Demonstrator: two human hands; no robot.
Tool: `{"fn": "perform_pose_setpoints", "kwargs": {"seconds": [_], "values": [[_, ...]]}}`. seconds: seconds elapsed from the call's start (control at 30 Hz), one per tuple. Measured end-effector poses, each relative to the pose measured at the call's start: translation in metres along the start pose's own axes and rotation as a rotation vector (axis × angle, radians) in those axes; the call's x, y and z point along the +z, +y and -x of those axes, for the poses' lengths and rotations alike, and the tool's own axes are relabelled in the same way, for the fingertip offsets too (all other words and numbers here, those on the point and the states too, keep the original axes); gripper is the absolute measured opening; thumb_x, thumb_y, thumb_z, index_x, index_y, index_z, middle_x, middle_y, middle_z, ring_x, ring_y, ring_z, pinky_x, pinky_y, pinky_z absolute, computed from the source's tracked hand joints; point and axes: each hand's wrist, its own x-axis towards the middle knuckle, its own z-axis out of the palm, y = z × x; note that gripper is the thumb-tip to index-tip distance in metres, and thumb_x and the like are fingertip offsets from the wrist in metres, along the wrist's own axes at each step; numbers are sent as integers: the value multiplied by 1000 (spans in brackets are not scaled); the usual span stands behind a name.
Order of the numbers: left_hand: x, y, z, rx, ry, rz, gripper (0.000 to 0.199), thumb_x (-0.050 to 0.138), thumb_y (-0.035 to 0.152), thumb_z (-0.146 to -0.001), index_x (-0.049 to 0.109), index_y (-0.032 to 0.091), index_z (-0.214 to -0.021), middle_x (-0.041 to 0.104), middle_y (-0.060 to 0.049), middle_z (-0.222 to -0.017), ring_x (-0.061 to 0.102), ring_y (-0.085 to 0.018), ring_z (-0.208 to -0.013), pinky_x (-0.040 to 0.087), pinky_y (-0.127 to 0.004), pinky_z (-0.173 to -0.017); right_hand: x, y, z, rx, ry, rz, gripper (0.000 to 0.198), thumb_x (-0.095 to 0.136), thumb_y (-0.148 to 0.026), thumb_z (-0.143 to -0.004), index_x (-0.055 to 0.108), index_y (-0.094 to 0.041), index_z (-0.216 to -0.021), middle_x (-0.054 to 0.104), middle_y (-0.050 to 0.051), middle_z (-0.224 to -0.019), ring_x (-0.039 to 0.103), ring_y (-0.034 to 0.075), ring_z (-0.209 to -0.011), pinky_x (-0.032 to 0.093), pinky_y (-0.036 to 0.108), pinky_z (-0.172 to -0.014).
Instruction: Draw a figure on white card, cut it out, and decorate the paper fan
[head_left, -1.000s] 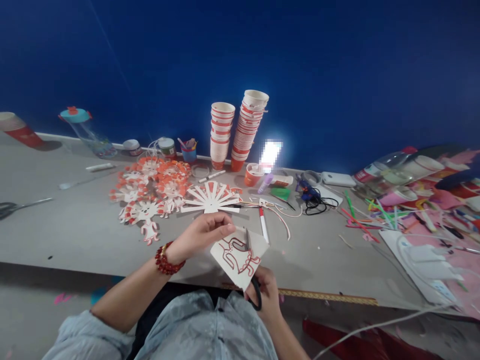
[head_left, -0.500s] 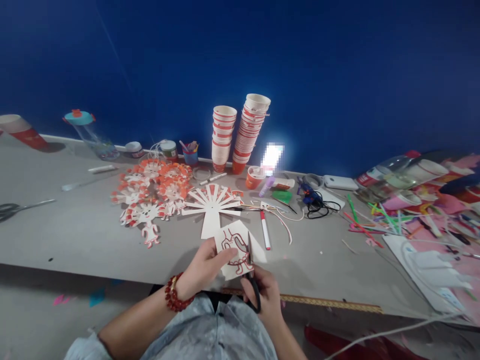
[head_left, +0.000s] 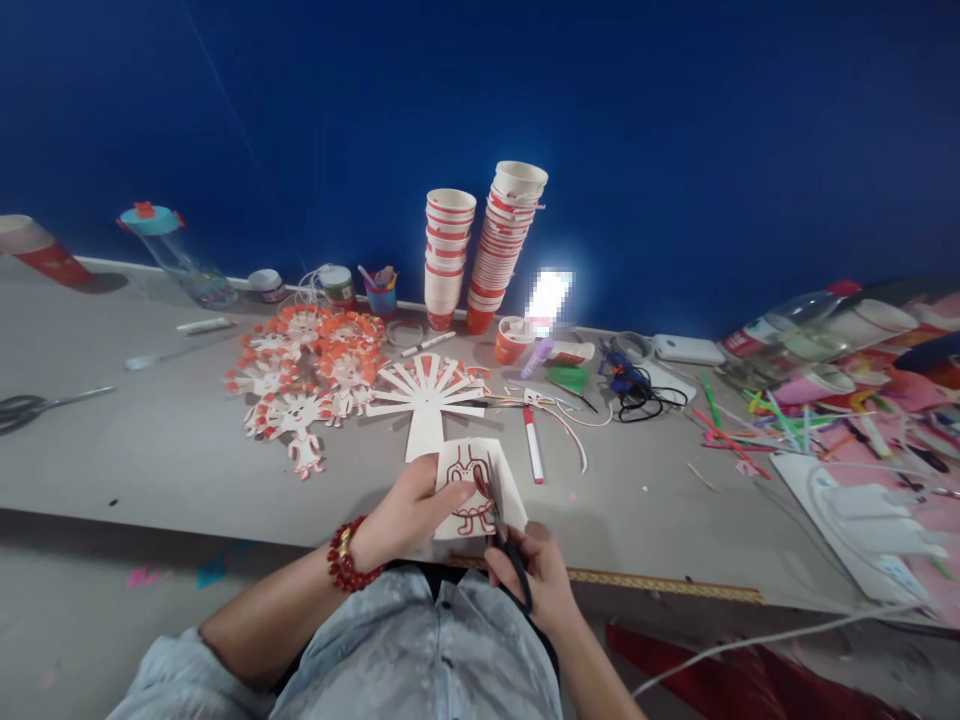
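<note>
My left hand [head_left: 405,512] grips a white paper piece [head_left: 463,452] by its left side, thumb on top. A dark red outline of a small figure in a dress is drawn on it. My right hand [head_left: 541,572] is closed around the black handles of a pair of scissors [head_left: 516,572]. The blades lie across the paper, right of the drawn figure, pointing away from me. Just beyond is a white paper cutout [head_left: 425,432] with fanned strips. A red-and-white marker [head_left: 533,446] lies right of it.
Orange-and-white paper figures [head_left: 304,345] are heaped on the left of the grey table [head_left: 187,450]. Two tall stacks of paper cups [head_left: 448,250] stand by the blue wall. Other scissors [head_left: 60,402] lie far left. Colourful straws and scraps [head_left: 795,425] clutter the right, beside a plastic bottle [head_left: 780,330].
The paper has turned from tilted to nearly upright in my left hand. The scissors have shifted slightly with it, and the view has tipped a little downward.
</note>
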Motion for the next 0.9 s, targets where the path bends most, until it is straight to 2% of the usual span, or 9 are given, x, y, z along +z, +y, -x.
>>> {"fn": "perform_pose_setpoints", "kwargs": {"seconds": [0.17, 0.27, 0.47, 0.7, 0.9], "values": [[-3, 7, -1, 29, -16, -56, 21, 49, 27, -90, 63, 12, -84, 64, -4, -77, 56, -14, -69, 47, -24, -64, 0, 17, 2, 67, 21, -32, 54, 65, -69, -75, 56, -18, -59, 50, -1, -48, 40, 10, -44, 34, 22, -41], [-4, 11, -2, 51, -31, -62, 20, 49, 26, -90, 62, 13, -82, 63, -3, -76, 55, -14, -69, 46, -23, -65, -1, 24, 3, 89, 28, -46, 54, 66, -69, -74, 56, -18, -59, 51, -1, -47, 42, 10, -43, 34, 21, -41], [-6, 11, -3, 55, -35, -103, 23, 48, 28, -91, 63, 12, -85, 64, -4, -78, 56, -15, -71, 47, -25, -67, -1, 8, 2, 115, 15, -49, 52, 67, -67, -74, 60, -17, -63, 56, 0, -47, 49, 12, -41, 40, 22, -41], [-6, 10, -4, 60, -26, -142, 24, 48, 29, -91, 64, 12, -87, 66, -4, -82, 58, -16, -75, 48, -25, -70, 1, 5, 0, 80, 4, -32, 52, 65, -67, -75, 57, -18, -58, 53, -1, -45, 46, 11, -39, 38, 21, -40], [-8, 10, -5, 69, -36, -160, 22, 49, 28, -90, 64, 13, -85, 67, -3, -83, 59, -16, -76, 49, -24, -71, 0, 0, -1, 44, 4, 9, 48, 65, -59, -78, 54, -19, -54, 50, -2, -43, 43, 10, -38, 36, 21, -39]]}}
